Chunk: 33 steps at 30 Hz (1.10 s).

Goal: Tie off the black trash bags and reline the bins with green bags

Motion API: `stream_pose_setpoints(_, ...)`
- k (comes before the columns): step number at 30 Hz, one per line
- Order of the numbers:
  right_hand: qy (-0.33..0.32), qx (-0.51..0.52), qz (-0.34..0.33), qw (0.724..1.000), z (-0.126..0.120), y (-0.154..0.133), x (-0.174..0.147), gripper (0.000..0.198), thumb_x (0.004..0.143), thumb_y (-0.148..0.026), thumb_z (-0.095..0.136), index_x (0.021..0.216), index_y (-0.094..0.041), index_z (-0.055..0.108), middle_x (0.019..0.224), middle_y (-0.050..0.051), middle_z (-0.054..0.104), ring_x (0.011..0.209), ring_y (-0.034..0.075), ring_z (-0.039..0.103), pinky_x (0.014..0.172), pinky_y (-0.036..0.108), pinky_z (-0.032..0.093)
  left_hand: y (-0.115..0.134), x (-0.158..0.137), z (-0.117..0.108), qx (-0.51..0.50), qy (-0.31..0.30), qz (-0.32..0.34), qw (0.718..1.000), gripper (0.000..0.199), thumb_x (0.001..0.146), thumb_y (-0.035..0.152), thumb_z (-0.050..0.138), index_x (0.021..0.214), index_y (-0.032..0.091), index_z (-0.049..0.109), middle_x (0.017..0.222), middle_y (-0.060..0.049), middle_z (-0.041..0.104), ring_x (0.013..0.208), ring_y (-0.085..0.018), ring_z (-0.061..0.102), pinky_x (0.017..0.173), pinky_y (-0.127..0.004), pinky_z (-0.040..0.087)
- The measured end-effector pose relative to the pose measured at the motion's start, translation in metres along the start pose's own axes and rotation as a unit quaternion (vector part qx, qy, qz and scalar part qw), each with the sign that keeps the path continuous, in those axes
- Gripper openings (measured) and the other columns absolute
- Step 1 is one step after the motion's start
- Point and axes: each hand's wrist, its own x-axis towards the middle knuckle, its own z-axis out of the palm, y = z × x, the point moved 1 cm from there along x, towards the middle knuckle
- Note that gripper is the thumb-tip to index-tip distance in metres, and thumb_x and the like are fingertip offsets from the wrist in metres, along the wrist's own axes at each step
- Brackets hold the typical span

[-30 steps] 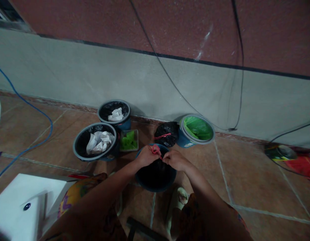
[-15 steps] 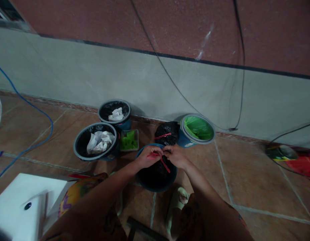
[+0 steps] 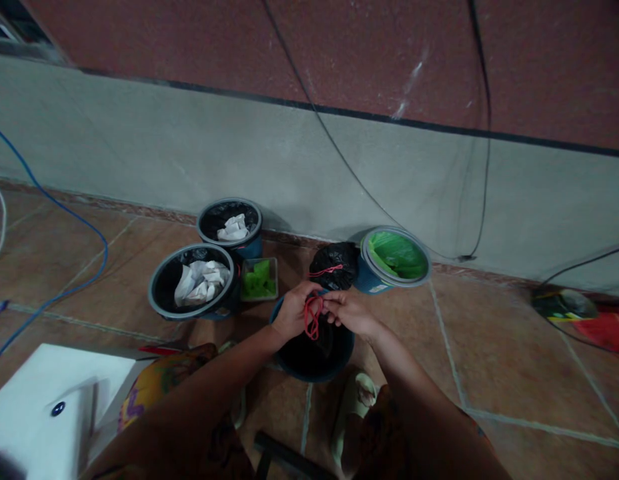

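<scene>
Both are grasping, as I watch remotely: my left hand (image 3: pixel 292 315) curls around the looped red string (image 3: pixel 312 325), my right hand (image 3: pixel 353 313) pinches it, fingers bent, above the dark bucket (image 3: pixel 312 372) on the floor (image 3: pixel 509 347).

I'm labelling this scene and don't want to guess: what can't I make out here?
In the head view:
Red string: whether it is knotted; too small, partly covered by the left hand and right hand.
Dark blue bin: contents lost in shadow.
Bundled black bag: contents hidden by its opaque plastic.
White box: cut off by the left edge.
</scene>
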Motion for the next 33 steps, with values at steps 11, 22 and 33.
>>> stream_pose_setpoints(11,0.032,0.010,0.022,0.999,-0.002,-0.003,-0.002,0.009,0.085,-0.018,0.056,0.079,-0.017,0.062,0.066,-0.003,0.062,0.049,0.006,0.058,0.043,0.013,0.044,0.000,0.006,-0.002,-0.120,-0.010,-0.072,0.990,0.006,0.082,0.019,0.060,0.080,0.016,0.065,0.076,0.000,0.067,0.070,-0.011,0.060,0.069,-0.022,0.047)
stream_pose_setpoints(22,0.023,0.073,0.028,0.997,-0.003,-0.005,-0.004,0.016,0.081,-0.031,0.068,0.076,-0.017,0.065,0.062,-0.001,0.067,0.049,0.007,0.059,0.044,0.014,0.046,-0.001,0.008,-0.003,-0.155,-0.004,-0.087,0.984,0.004,0.077,0.019,0.065,0.078,0.015,0.066,0.071,0.001,0.067,0.065,-0.010,0.060,0.064,-0.021,0.047)
stream_pose_setpoints(33,0.123,-0.330,-0.075,0.933,-0.008,-0.010,-0.007,0.019,0.086,-0.025,0.052,0.079,-0.020,0.069,0.063,0.001,0.069,0.061,0.013,0.063,0.058,0.022,0.041,-0.006,0.009,0.000,-0.242,-0.065,-0.137,0.958,0.023,0.075,0.036,0.074,0.075,0.013,0.072,0.058,0.001,0.063,0.049,-0.007,0.049,0.050,-0.020,0.040)
